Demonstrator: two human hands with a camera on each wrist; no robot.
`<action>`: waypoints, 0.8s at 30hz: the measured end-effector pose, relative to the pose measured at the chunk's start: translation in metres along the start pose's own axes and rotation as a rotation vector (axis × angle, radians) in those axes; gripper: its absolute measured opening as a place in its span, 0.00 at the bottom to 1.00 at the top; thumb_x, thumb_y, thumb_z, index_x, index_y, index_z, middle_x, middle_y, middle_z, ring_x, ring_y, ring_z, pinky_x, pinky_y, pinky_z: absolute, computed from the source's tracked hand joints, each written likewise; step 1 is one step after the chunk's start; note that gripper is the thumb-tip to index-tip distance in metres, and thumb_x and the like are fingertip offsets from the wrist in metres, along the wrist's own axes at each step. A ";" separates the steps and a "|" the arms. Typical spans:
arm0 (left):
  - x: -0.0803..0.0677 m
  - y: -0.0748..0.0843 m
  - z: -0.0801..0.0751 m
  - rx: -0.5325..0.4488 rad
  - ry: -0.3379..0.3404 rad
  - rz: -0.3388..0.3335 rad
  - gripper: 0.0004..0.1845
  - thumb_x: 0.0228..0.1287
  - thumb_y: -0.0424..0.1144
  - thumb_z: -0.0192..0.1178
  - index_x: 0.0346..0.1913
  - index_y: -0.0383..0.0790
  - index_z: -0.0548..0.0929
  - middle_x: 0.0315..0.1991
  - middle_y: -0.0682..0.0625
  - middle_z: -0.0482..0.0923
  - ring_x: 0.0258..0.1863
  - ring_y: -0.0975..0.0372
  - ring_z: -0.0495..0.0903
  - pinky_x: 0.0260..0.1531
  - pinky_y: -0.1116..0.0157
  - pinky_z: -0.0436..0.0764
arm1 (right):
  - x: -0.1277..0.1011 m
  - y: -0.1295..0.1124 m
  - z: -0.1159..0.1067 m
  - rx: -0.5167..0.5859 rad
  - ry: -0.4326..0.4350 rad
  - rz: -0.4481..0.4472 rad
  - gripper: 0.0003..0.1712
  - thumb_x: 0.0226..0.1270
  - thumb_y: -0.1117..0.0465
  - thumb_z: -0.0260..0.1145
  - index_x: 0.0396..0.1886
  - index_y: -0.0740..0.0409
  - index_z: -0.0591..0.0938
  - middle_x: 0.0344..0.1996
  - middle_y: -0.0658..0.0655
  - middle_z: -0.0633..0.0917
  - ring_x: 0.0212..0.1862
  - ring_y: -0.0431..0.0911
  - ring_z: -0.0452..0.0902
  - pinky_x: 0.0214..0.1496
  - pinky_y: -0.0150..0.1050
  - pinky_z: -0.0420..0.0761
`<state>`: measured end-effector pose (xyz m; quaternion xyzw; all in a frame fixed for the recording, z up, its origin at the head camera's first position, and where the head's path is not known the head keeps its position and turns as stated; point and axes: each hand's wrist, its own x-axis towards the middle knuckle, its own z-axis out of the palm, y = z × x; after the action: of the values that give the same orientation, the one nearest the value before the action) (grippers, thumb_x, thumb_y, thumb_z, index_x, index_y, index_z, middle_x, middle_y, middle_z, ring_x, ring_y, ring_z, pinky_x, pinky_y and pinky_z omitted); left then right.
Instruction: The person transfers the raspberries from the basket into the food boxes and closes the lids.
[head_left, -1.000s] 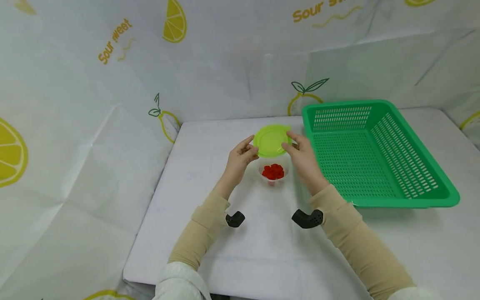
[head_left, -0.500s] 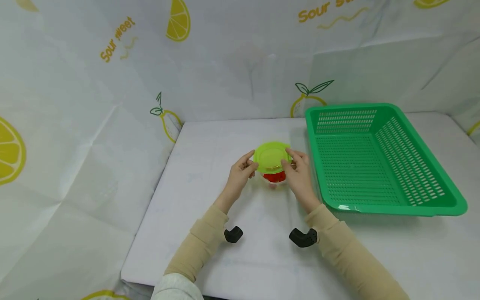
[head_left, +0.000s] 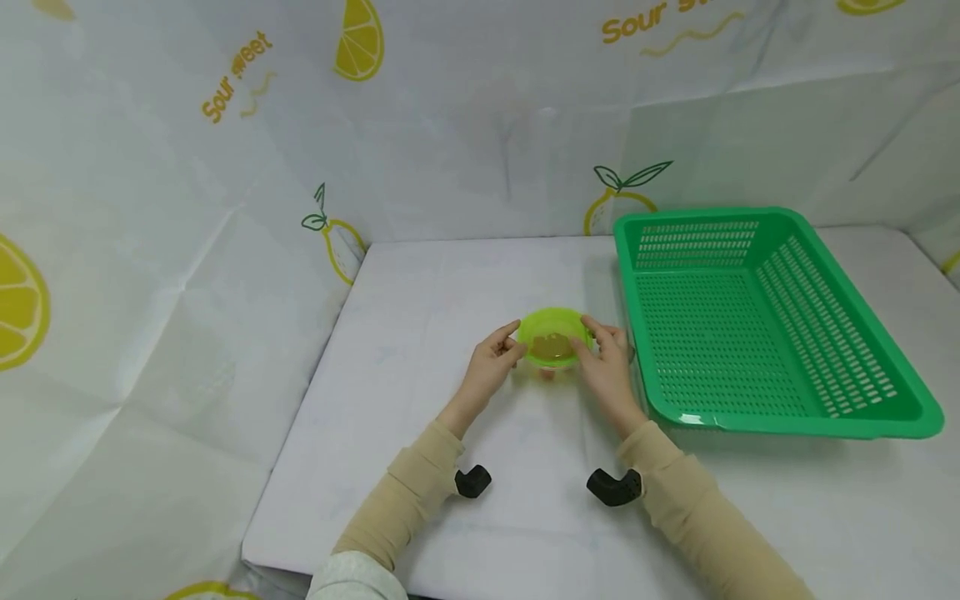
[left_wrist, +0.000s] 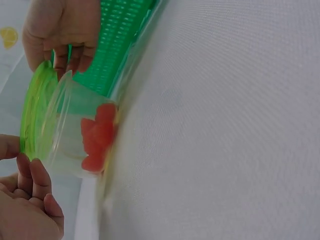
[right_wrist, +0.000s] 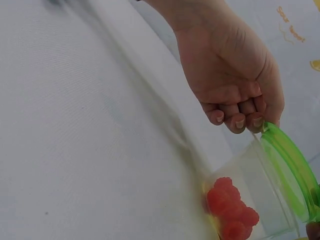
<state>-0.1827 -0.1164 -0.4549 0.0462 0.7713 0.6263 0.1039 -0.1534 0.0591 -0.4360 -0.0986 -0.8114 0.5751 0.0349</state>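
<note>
Lid point(head_left: 553, 342) pinched at opposite rims by left hand point(head_left: 491, 367) and right hand point(head_left: 606, 371) | kept level over clear cup point(left_wrist: 75, 132) | red pieces point(right_wrist: 231, 209) enclosed | green basket point(head_left: 765, 321) along table's right edge

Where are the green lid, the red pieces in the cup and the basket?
green lid point(head_left: 553, 335), head view, its top.
red pieces point(left_wrist: 97, 136), left wrist view, middle of the pile.
green basket point(head_left: 780, 427), head view, near rim.

A staged tabletop recording booth rather than a lived-in room. A flat table covered in plain white cloth point(head_left: 450, 283) is walled on three sides by creased white backdrop sheets printed with yellow lemons and the words "Sour sweet" point(head_left: 232, 79). A green perforated plastic basket point(head_left: 757, 321) sits on the right.
</note>
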 end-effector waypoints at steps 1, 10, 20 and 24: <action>0.000 0.000 0.000 0.003 0.000 0.000 0.27 0.64 0.39 0.56 0.66 0.44 0.67 0.28 0.58 0.69 0.27 0.67 0.67 0.28 0.73 0.67 | 0.000 0.002 0.000 0.002 0.001 0.003 0.28 0.70 0.61 0.55 0.68 0.61 0.64 0.58 0.64 0.61 0.59 0.54 0.55 0.57 0.43 0.60; 0.002 -0.007 -0.002 0.023 -0.022 -0.014 0.27 0.65 0.43 0.56 0.67 0.49 0.66 0.27 0.57 0.68 0.27 0.65 0.66 0.27 0.72 0.65 | 0.005 0.015 0.005 0.036 -0.010 0.000 0.27 0.69 0.62 0.55 0.67 0.61 0.65 0.52 0.62 0.58 0.49 0.48 0.56 0.50 0.35 0.61; -0.004 0.010 -0.003 -0.027 -0.090 -0.025 0.27 0.68 0.35 0.51 0.69 0.46 0.62 0.29 0.54 0.67 0.27 0.61 0.70 0.30 0.66 0.72 | 0.011 0.025 0.002 0.128 -0.120 0.052 0.28 0.71 0.60 0.53 0.69 0.46 0.63 0.33 0.51 0.63 0.31 0.39 0.61 0.33 0.30 0.67; -0.001 0.012 -0.004 -0.061 -0.128 -0.017 0.30 0.67 0.33 0.49 0.71 0.49 0.59 0.24 0.52 0.66 0.24 0.59 0.69 0.27 0.66 0.70 | 0.016 0.025 0.000 0.162 -0.145 0.060 0.30 0.70 0.61 0.49 0.71 0.41 0.60 0.32 0.50 0.68 0.24 0.37 0.62 0.28 0.29 0.67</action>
<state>-0.1835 -0.1177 -0.4419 0.0767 0.7440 0.6443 0.1597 -0.1659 0.0703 -0.4602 -0.0778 -0.7594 0.6451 -0.0334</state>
